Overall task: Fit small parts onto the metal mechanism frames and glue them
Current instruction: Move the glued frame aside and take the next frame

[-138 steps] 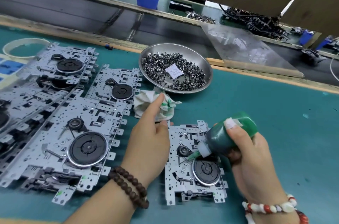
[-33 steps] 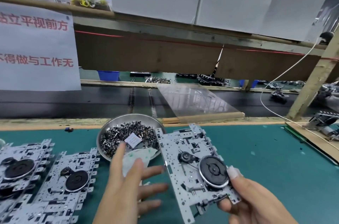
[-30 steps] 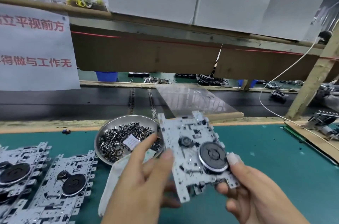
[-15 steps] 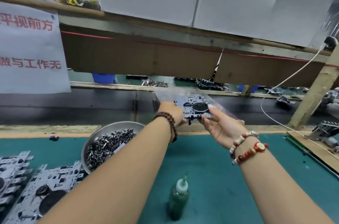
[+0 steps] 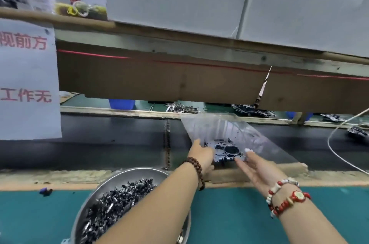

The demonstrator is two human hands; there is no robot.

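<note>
- The step in hand looks like passing a finished frame (image 5: 226, 153) onto the clear ramp (image 5: 237, 133) at centre right of the picture, over the dark belt (image 5: 119, 143).
- To do it well: lay the frame flat, let go with both sides at once so it does not twist, and keep fresh glue from smearing on the plastic.
- Left hand (image 5: 201, 153) is stretched forward, touching the frame's left edge; whether the fingers pinch it is hidden.
- Right hand (image 5: 253, 167) is stretched out palm-up with straight fingers (image 5: 242, 161), just at the frame's right lower edge, holding nothing.
- Both forearms cross the green table (image 5: 239, 213); the left passes over the bowl (image 5: 119, 179) of small parts (image 5: 111, 205) at lower left.
</note>
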